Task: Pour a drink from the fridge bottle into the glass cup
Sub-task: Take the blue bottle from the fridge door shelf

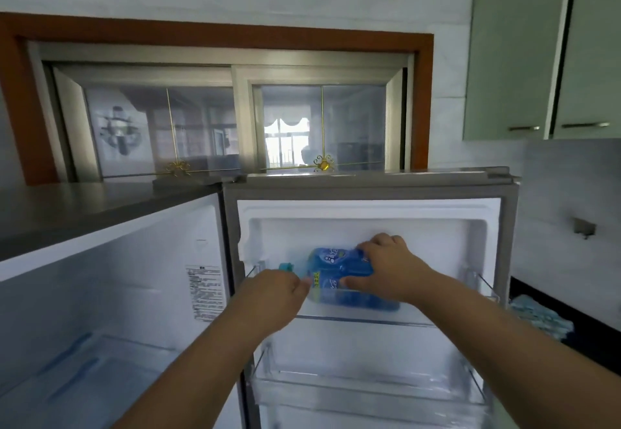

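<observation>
Head view shows your bottle (339, 277) lying on its side on the top door shelf (369, 321) of the open fridge, cap toward the shelf's left end. Your right hand (386, 269) wraps the body, fingers curled over it, to carry the weight. Your left hand (275, 289) closes near the neck, probably to steady it, though that grip is blurred. The glass is out of sight.

Both hands' grip holds bottle (339, 274).
</observation>
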`<action>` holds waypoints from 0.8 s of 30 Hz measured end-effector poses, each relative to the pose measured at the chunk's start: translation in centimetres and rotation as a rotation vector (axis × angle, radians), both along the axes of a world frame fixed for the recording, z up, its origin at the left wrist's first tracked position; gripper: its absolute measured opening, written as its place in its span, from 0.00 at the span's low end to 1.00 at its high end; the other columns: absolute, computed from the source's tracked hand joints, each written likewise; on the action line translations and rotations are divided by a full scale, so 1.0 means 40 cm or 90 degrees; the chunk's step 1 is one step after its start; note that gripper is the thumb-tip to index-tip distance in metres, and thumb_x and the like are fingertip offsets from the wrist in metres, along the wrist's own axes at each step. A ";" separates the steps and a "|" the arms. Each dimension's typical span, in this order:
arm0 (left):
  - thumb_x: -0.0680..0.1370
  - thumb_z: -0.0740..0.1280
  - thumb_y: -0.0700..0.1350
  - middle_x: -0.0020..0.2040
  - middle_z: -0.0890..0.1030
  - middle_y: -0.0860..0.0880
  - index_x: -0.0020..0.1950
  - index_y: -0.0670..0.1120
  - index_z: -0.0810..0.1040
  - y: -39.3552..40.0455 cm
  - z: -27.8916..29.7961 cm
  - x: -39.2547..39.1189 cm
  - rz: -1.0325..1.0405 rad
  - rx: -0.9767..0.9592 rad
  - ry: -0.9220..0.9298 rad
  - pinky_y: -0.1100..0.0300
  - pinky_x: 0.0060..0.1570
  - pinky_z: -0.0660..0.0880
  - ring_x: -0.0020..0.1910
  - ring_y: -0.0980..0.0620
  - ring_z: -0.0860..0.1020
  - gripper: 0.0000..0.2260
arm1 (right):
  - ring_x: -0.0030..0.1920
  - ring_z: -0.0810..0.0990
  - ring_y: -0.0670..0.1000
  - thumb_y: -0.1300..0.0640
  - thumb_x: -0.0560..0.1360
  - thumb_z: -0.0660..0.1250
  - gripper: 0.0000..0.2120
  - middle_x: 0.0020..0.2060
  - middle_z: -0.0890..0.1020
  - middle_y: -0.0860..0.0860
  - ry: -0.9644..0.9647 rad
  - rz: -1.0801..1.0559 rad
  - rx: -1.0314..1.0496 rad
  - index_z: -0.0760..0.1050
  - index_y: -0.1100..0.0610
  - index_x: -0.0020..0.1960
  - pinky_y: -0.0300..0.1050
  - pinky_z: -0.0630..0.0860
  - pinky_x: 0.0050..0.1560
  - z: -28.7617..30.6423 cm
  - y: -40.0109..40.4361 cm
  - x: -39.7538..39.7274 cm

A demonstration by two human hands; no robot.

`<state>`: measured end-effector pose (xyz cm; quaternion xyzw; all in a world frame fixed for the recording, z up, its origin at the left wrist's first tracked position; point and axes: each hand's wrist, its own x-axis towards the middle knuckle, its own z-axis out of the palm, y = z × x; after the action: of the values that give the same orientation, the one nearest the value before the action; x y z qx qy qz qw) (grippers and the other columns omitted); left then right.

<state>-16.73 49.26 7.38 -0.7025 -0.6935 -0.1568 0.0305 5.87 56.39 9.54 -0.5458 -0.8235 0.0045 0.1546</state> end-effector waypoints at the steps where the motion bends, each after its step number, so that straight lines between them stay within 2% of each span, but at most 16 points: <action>1: 0.86 0.50 0.63 0.42 0.82 0.48 0.40 0.50 0.76 0.006 0.002 0.004 0.005 -0.002 0.019 0.52 0.51 0.79 0.47 0.46 0.81 0.25 | 0.65 0.71 0.54 0.28 0.70 0.69 0.39 0.66 0.74 0.51 0.009 -0.003 -0.013 0.69 0.49 0.74 0.52 0.74 0.66 0.002 0.002 -0.001; 2: 0.86 0.50 0.63 0.44 0.83 0.47 0.42 0.50 0.77 0.012 0.001 0.007 0.007 0.002 0.026 0.52 0.52 0.79 0.48 0.46 0.82 0.26 | 0.61 0.74 0.53 0.28 0.70 0.70 0.38 0.64 0.76 0.50 0.015 -0.001 -0.017 0.69 0.48 0.72 0.51 0.76 0.62 0.004 0.000 -0.003; 4: 0.85 0.51 0.64 0.42 0.82 0.48 0.41 0.49 0.77 0.021 0.000 0.012 0.009 0.012 0.010 0.53 0.51 0.79 0.47 0.46 0.81 0.26 | 0.55 0.76 0.51 0.30 0.70 0.72 0.35 0.61 0.78 0.49 0.024 0.005 0.000 0.70 0.48 0.69 0.49 0.78 0.56 0.007 -0.010 -0.002; 7: 0.84 0.55 0.65 0.35 0.77 0.51 0.35 0.49 0.74 0.017 0.001 0.009 -0.003 0.009 -0.075 0.54 0.46 0.78 0.42 0.48 0.81 0.27 | 0.60 0.74 0.49 0.34 0.71 0.74 0.35 0.64 0.77 0.47 0.041 0.033 0.073 0.68 0.48 0.71 0.45 0.76 0.57 0.006 -0.034 0.005; 9: 0.83 0.57 0.67 0.39 0.81 0.51 0.42 0.49 0.80 0.008 -0.001 0.000 -0.018 0.020 -0.134 0.55 0.48 0.80 0.43 0.50 0.82 0.25 | 0.64 0.72 0.47 0.35 0.71 0.75 0.36 0.66 0.75 0.44 0.058 0.056 0.140 0.66 0.45 0.72 0.44 0.75 0.60 0.005 -0.055 0.015; 11: 0.81 0.62 0.68 0.46 0.83 0.53 0.49 0.54 0.79 -0.004 -0.002 -0.009 -0.043 0.071 -0.208 0.56 0.48 0.80 0.45 0.54 0.81 0.19 | 0.65 0.71 0.46 0.35 0.70 0.75 0.36 0.66 0.74 0.42 0.109 0.066 0.194 0.66 0.44 0.72 0.41 0.74 0.59 0.006 -0.078 0.026; 12: 0.79 0.64 0.68 0.45 0.83 0.54 0.49 0.55 0.74 -0.010 -0.002 -0.010 -0.061 0.110 -0.249 0.56 0.46 0.80 0.42 0.55 0.81 0.16 | 0.64 0.71 0.44 0.36 0.70 0.76 0.35 0.65 0.75 0.42 0.156 0.067 0.204 0.67 0.44 0.72 0.40 0.74 0.59 0.009 -0.092 0.028; 14: 0.78 0.69 0.64 0.40 0.81 0.56 0.48 0.56 0.65 -0.025 0.003 0.001 -0.106 0.183 -0.338 0.55 0.41 0.79 0.36 0.57 0.80 0.17 | 0.62 0.72 0.42 0.36 0.71 0.75 0.34 0.63 0.75 0.40 0.283 0.068 0.204 0.67 0.43 0.72 0.41 0.76 0.59 0.016 -0.120 0.028; 15: 0.77 0.71 0.62 0.43 0.81 0.57 0.49 0.56 0.63 -0.030 0.009 0.013 -0.142 0.220 -0.403 0.53 0.41 0.80 0.38 0.59 0.81 0.18 | 0.62 0.74 0.42 0.35 0.71 0.74 0.33 0.62 0.75 0.39 0.364 0.074 0.183 0.68 0.43 0.71 0.43 0.78 0.60 0.022 -0.134 0.024; 17: 0.76 0.74 0.56 0.56 0.81 0.58 0.54 0.59 0.63 -0.043 0.034 0.045 -0.250 0.278 -0.577 0.54 0.46 0.84 0.49 0.61 0.85 0.20 | 0.63 0.79 0.43 0.34 0.71 0.73 0.31 0.63 0.78 0.39 0.560 0.126 0.095 0.70 0.43 0.70 0.48 0.81 0.61 0.030 -0.166 0.013; 19: 0.73 0.76 0.57 0.66 0.79 0.54 0.59 0.65 0.63 -0.058 0.067 0.077 -0.368 0.244 -0.737 0.58 0.52 0.84 0.59 0.57 0.84 0.24 | 0.63 0.81 0.46 0.36 0.72 0.72 0.28 0.64 0.80 0.42 0.737 0.171 -0.010 0.72 0.45 0.69 0.54 0.82 0.61 0.033 -0.198 -0.002; 20: 0.70 0.76 0.60 0.68 0.79 0.53 0.61 0.69 0.62 -0.065 0.080 0.091 -0.403 0.208 -0.785 0.56 0.55 0.84 0.62 0.56 0.83 0.28 | 0.62 0.82 0.47 0.38 0.73 0.71 0.26 0.64 0.81 0.44 0.792 0.178 -0.051 0.72 0.45 0.68 0.54 0.82 0.61 0.030 -0.214 -0.006; 22: 0.66 0.76 0.62 0.68 0.79 0.57 0.62 0.75 0.60 -0.077 0.094 0.112 -0.430 0.149 -0.815 0.56 0.54 0.84 0.61 0.58 0.83 0.32 | 0.61 0.84 0.47 0.41 0.75 0.69 0.24 0.63 0.82 0.45 0.835 0.185 -0.086 0.72 0.46 0.68 0.52 0.82 0.61 0.020 -0.250 -0.010; 24: 0.66 0.76 0.61 0.66 0.79 0.61 0.65 0.77 0.59 -0.086 0.095 0.134 -0.442 0.133 -0.805 0.59 0.51 0.84 0.60 0.61 0.83 0.35 | 0.61 0.84 0.49 0.44 0.77 0.68 0.23 0.63 0.82 0.46 0.845 0.192 -0.094 0.71 0.46 0.70 0.52 0.83 0.60 -0.001 -0.281 0.002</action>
<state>-11.38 45.81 11.17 -0.6505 -0.2972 -0.5988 -0.3604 5.94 45.16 9.50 -0.3158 -0.6191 0.4158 0.5866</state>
